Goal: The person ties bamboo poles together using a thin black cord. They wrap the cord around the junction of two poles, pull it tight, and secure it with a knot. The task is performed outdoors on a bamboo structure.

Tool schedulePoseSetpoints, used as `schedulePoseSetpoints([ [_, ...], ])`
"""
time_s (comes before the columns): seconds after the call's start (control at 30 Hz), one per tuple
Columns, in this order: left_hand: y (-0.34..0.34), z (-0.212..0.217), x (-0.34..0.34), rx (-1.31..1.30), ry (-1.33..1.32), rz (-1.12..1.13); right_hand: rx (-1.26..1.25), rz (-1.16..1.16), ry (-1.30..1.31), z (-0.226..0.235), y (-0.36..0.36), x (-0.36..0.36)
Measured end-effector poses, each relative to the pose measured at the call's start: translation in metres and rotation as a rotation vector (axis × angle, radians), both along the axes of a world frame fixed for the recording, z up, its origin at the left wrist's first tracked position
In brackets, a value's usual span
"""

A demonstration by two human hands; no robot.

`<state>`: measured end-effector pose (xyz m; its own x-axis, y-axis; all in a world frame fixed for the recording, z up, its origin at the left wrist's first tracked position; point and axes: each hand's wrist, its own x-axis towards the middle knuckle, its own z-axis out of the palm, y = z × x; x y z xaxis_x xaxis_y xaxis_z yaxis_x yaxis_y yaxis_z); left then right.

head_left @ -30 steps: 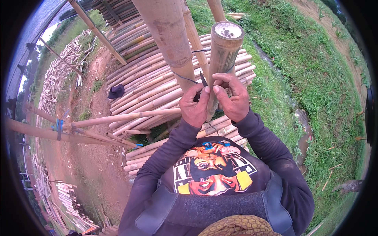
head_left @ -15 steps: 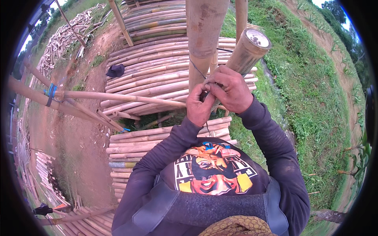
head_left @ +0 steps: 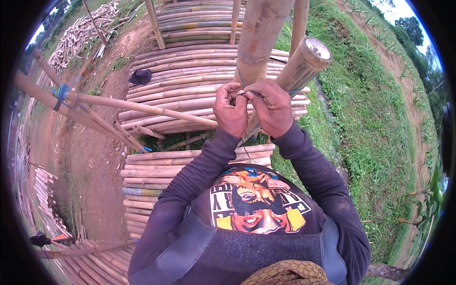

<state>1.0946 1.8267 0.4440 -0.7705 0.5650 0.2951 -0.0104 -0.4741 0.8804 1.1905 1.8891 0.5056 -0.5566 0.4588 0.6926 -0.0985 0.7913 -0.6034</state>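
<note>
My left hand [head_left: 231, 112] and my right hand [head_left: 272, 107] meet in front of the bamboo, fingers pinched on a thin dark cord [head_left: 241, 77]. The cord runs up against a thick upright bamboo post [head_left: 262, 35]; a loose tail hangs below my hands. Just behind my right hand, a cut bamboo pole [head_left: 300, 70] leans with its pale end up, crossing close to the post. Part of that pole and of the cord is hidden by my fingers. Whether the cord is knotted, I cannot tell.
Bamboo poles laid side by side form a platform [head_left: 190, 78], with a dark cap [head_left: 140, 77] on it. Nearer lies another row of poles [head_left: 161, 172]. At left, a thin horizontal pole [head_left: 147, 108] joins a slanted frame tied with blue cord [head_left: 61, 92]. Grass [head_left: 375, 133] spreads right.
My left hand has shifted left and up, and its fingers now pinch nearer the upright post. My right hand has moved slightly left and down. The view has shifted a little.
</note>
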Motion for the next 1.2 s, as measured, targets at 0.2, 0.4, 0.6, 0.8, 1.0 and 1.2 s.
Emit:
schedulePoseSetpoints([
  [0.2, 0.003, 0.001, -0.011, -0.235, -0.399, -0.267, -0.005, -0.164, -0.078, -0.019, 0.011, -0.005],
  [0.4, 0.003, -0.002, -0.014, -0.109, -0.441, -0.388, -0.256, -0.234, -0.078, -0.027, 0.022, -0.008],
  [0.6, 0.004, -0.013, -0.016, -0.078, -0.342, -0.402, -0.300, -0.206, -0.310, -0.023, 0.032, -0.007],
  [0.8, 0.000, -0.014, -0.015, -0.221, -0.150, -0.249, -0.262, -0.213, -0.182, -0.023, 0.019, -0.001],
  [1.0, -0.019, 0.006, -0.019, -0.200, -0.448, -0.430, 0.076, -0.087, -0.017, -0.032, 0.001, 0.006],
  [1.2, -0.027, 0.016, -0.024, -0.047, -0.635, -0.607, 0.049, -0.103, 0.026, -0.036, 0.005, 0.004],
])
